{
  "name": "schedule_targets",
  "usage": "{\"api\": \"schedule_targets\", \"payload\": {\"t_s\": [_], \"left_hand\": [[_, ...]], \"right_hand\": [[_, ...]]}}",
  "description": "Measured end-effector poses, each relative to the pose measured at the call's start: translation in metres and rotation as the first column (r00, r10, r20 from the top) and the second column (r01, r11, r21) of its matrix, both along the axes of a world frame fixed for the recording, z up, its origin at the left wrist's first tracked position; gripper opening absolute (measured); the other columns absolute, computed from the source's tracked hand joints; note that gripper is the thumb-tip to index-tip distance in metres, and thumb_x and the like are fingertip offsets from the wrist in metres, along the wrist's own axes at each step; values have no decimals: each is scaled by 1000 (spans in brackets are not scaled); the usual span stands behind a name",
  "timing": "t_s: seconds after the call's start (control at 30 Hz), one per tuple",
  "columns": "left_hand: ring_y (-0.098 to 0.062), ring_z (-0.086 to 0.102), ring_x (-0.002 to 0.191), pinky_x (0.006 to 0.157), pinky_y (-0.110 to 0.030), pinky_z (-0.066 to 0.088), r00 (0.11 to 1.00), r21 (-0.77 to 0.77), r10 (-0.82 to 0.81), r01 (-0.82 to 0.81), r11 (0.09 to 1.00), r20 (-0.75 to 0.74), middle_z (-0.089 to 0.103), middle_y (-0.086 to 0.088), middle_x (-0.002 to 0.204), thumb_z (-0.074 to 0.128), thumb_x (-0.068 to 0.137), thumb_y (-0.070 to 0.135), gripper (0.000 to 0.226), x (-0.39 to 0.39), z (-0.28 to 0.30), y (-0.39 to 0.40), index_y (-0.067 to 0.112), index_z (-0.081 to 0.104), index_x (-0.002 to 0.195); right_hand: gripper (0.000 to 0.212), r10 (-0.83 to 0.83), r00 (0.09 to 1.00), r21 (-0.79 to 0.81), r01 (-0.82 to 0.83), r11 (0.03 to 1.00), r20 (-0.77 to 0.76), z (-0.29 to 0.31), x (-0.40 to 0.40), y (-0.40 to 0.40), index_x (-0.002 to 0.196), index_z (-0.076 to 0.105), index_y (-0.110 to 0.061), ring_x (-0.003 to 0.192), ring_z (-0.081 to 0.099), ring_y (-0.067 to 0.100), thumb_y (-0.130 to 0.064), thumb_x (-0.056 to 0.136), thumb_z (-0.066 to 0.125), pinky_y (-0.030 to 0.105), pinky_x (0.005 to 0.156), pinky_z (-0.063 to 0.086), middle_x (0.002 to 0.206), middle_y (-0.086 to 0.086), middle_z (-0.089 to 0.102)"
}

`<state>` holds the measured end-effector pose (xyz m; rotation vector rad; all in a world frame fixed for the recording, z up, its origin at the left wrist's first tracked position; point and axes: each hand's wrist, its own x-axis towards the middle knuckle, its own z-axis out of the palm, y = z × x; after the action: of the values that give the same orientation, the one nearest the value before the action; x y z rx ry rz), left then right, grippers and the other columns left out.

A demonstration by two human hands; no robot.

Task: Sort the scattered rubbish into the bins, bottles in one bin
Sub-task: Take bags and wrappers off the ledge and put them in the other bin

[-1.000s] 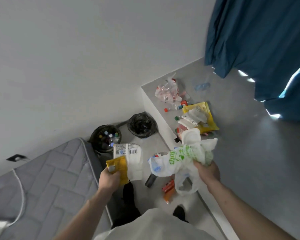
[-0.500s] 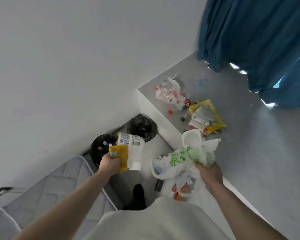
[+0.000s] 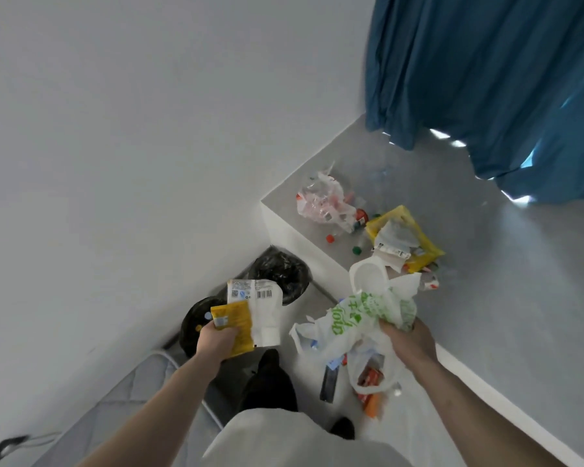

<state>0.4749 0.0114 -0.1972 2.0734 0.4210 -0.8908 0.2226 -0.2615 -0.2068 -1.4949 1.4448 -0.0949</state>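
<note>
My left hand (image 3: 216, 342) was raised at waist height, closed on two wrappers: one yellow packet (image 3: 235, 323) and one white packet (image 3: 262, 311). My right hand (image 3: 407, 342) gripped one bunched plastic bag (image 3: 358, 321) with green print. Two black bins (image 3: 280, 274) stood on the floor beyond. More rubbish (image 3: 402, 237) lay on the raised ledge (image 3: 486, 264).

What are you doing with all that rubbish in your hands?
A person is sorting rubbish. The left hand holds a yellow packet and a white pouch above two black bins on the floor. The right hand grips a white plastic bag with green print and a white tub. More rubbish, including a yellow bag and a clear bag, lies on the grey ledge.
</note>
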Motion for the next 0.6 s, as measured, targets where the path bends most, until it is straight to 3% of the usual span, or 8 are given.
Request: {"api": "schedule_targets", "payload": {"t_s": [0.1, 0.2, 0.3, 0.4, 0.53, 0.6], "left_hand": [[-29, 72, 85, 78, -42, 61, 999, 23, -40, 40, 999, -24, 73, -8, 93, 71, 79, 14, 20, 42, -7, -9, 17, 67, 99], [-29, 72, 83, 82, -45, 61, 992, 35, -117, 119, 992, -35, 74, -8, 87, 65, 84, 4, 15, 86, -11, -29, 15, 69, 93], [-28, 73, 81, 82, -46, 62, 976, 54, -211, 213, 976, -47, 74, -7, 84, 63, 85, 8, 13, 132, -23, -51, 20, 68, 88], [-24, 74, 77, 77, -45, 63, 946, 108, -317, 323, 940, -71, 76, -3, 83, 62, 82, 15, 12, 178, -56, -67, 22, 69, 90], [-19, 71, 74, 67, -29, 58, 897, 206, -425, 442, 873, -126, 73, -1, 81, 56, 82, 12, 16, 222, -107, -89, 18, 70, 88], [-20, 71, 74, 69, -32, 60, 887, 225, -438, 461, 858, -146, 74, -1, 81, 55, 80, 14, 17, 239, -140, -98, 19, 70, 88]], "right_hand": [[45, -12, 1000, -10, 12, 1000, 4, -1, 28, -7, 123, 67, -20, 115, 63, 31, -39, 83, 77, 36, 90, 49, 123, 7, 70], [43, -50, 998, 3, 51, 999, -29, -2, 61, -10, 123, 66, -21, 112, 63, 32, -38, 85, 76, 35, 87, 47, 122, 8, 70], [44, -60, 997, 8, 61, 998, -55, -8, 101, -9, 125, 66, -16, 116, 62, 33, -33, 87, 76, 34, 87, 43, 124, 10, 69], [47, -59, 992, 24, 62, 998, -109, -27, 140, -8, 128, 64, -13, 119, 61, 34, -31, 86, 77, 33, 86, 40, 126, 11, 68], [44, -47, 987, 68, 57, 996, -151, -73, 181, -4, 121, 68, -21, 110, 66, 29, -35, 81, 80, 36, 87, 49, 114, 2, 72], [42, -35, 986, 87, 50, 995, -163, -96, 196, -4, 118, 68, -23, 104, 66, 26, -35, 80, 80, 34, 84, 47, 109, -2, 72]]}}
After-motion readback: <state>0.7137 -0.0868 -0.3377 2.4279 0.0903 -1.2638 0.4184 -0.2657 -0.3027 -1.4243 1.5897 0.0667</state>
